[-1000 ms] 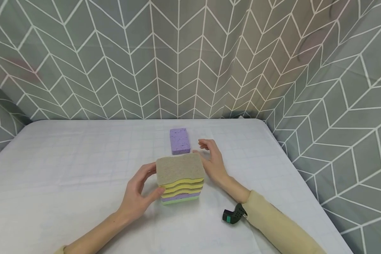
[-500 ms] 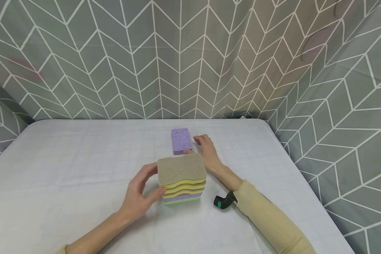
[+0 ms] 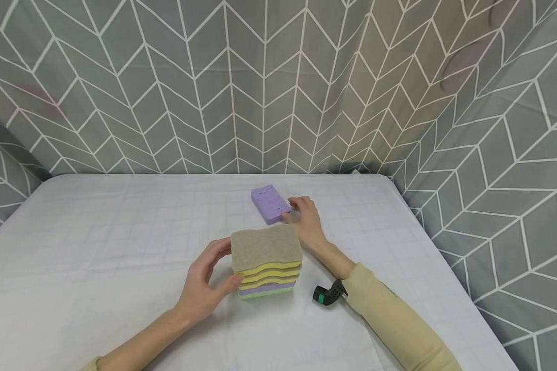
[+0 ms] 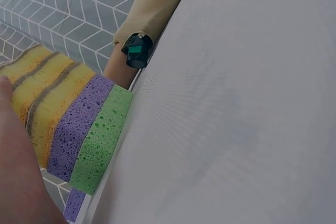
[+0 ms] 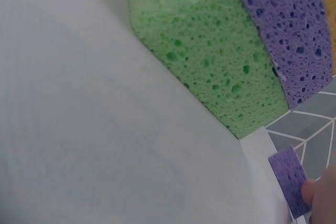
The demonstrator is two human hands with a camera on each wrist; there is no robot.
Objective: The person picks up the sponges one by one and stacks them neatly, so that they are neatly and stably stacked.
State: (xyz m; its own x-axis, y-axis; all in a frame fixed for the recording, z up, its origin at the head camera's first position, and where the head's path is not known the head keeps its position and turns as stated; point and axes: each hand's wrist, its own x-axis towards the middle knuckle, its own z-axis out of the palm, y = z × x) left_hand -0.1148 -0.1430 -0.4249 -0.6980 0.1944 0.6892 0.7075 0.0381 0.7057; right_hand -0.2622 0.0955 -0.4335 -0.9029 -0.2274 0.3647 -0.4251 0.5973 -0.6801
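Observation:
A stack of sponges (image 3: 266, 250) stands on the white-covered table (image 3: 120, 232): several yellow ones with grey-tan scrub layers above a purple one, and a green sponge (image 4: 102, 140) at the bottom. My left hand (image 3: 206, 278) holds the stack at its left side, thumb at the near corner and fingers behind. Beyond the stack lies a separate purple sponge (image 3: 269, 203), flat and turned at an angle. My right hand (image 3: 308, 221) is at its right, with the thumb against the near right corner and the other fingers loosely bent beside it. The stack hides part of this hand.
A black wrist camera (image 3: 327, 293) juts from the right sleeve (image 3: 394, 314), close over the table. Grey patterned curtains (image 3: 241, 87) hang behind the table's far edge and along its right side.
My right hand has moved left to the separate purple sponge, and its thumb now touches it. That sponge has turned, its near end swinging right. My left hand and the stack stay in place.

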